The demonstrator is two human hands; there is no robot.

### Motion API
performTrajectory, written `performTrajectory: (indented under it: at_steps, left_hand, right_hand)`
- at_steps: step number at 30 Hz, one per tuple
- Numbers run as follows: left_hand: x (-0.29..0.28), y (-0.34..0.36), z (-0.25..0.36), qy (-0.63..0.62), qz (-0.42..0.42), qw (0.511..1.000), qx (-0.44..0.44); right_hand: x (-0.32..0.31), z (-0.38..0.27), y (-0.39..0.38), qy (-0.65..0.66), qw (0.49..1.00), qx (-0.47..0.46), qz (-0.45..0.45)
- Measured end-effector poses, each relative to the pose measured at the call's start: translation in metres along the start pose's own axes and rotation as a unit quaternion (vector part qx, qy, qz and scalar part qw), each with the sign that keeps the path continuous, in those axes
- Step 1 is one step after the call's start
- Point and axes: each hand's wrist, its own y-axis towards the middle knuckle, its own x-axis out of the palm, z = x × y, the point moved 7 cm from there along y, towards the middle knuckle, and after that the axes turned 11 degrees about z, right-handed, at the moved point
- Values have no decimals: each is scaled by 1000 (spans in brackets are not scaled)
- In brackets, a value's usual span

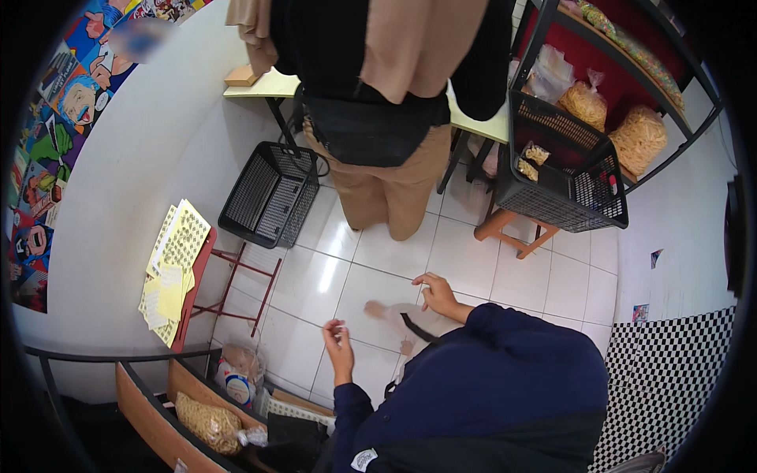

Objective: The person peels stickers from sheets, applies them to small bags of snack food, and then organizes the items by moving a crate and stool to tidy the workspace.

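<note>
My left hand (339, 347) is raised above the tiled floor, in front of my body, its fingers loosely bent and apart. I see nothing held in it. Up and to the right, my right hand (435, 295) also hangs in the air, fingers partly spread and with nothing in them. Both forearms come out of dark blue sleeves (505, 339). Neither hand touches anything. Below them, my bare feet (375, 309) stand on the white floor tiles (378, 276).
A person (378, 126) stands ahead at a pale table (260, 87). A black crate (272, 197) lies left; another crate (564, 189) with small snack packets sits on an orange stool (516, 230). Sticker sheets (169, 268) cover a red stool (193, 307). Shelves hold bagged snacks (639, 140).
</note>
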Motion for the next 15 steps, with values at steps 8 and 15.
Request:
performTrajectory:
  at_steps: [8, 15]
  left_hand:
    - [128, -94, 9, 42, -149, 985, -76]
    - [324, -63, 66, 35, -190, 981, -16]
  right_hand:
    - [-179, -29, 68, -142, 945, -213, 204]
    - [-412, -17, 195, -142, 905, -241, 320]
